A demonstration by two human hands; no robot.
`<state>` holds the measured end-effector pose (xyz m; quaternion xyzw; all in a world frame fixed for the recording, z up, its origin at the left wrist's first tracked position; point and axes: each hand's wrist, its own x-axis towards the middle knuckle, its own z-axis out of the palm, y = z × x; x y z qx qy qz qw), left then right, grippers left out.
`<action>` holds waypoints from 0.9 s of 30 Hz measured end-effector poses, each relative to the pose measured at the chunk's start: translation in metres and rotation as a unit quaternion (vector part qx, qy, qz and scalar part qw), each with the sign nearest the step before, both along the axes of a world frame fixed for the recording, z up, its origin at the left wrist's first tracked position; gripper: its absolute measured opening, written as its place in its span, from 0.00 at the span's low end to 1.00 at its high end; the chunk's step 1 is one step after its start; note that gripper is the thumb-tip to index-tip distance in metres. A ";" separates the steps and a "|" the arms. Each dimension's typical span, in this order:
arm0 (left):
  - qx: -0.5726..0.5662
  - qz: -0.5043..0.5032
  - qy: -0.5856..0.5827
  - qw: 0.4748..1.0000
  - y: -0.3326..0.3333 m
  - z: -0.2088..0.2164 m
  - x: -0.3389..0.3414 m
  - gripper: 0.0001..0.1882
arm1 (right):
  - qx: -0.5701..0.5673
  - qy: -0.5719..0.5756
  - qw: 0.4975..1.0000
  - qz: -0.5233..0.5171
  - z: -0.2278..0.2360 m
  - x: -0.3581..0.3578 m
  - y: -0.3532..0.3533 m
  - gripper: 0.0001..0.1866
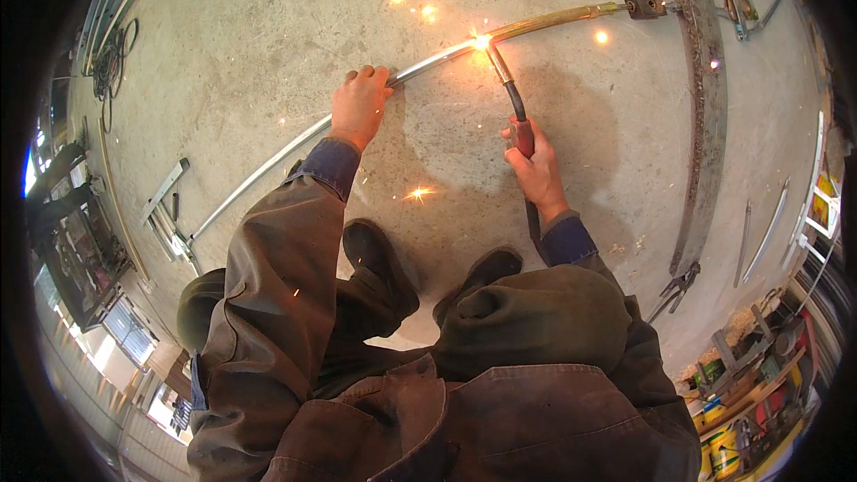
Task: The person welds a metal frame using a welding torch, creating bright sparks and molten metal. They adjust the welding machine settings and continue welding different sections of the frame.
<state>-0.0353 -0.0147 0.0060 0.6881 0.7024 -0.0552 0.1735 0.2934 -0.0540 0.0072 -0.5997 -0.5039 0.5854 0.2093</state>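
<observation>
My left hand (360, 107) is closed around a long silver metal tube (268, 166) that runs low across the concrete floor. In my right hand (540, 174) is a welding torch (521, 136), gripped by its red handle, with a black cable trailing back under my sleeve. The torch nozzle meets the tube at a bright glowing spot (482, 41), and sparks fly off around it. Beyond that spot, a brownish-gold, heat-tinted stretch (553, 23) continues to the right and reaches a dark metal block (644, 6). Glare hides the joint itself.
A long rusty-edged steel bar (701, 143) lies on the right, with locking pliers (680, 284) at its near end. Metal pieces (167, 192) and coiled cable (109, 71) lie left. My shoes (379, 254) stand below the work. A cluttered tool rack (759, 375) is lower right.
</observation>
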 end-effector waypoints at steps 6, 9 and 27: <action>0.002 -0.005 0.001 1.000 0.001 -0.001 0.000 0.12 | 0.001 0.016 1.000 -0.008 -0.002 0.002 -0.002 0.27; 0.009 -0.005 0.000 1.000 0.001 -0.002 -0.001 0.12 | 0.013 0.013 1.000 -0.007 -0.005 0.003 -0.003 0.26; 0.013 -0.001 0.005 1.000 0.001 -0.003 0.001 0.13 | 0.003 0.006 1.000 0.003 -0.006 0.004 -0.003 0.26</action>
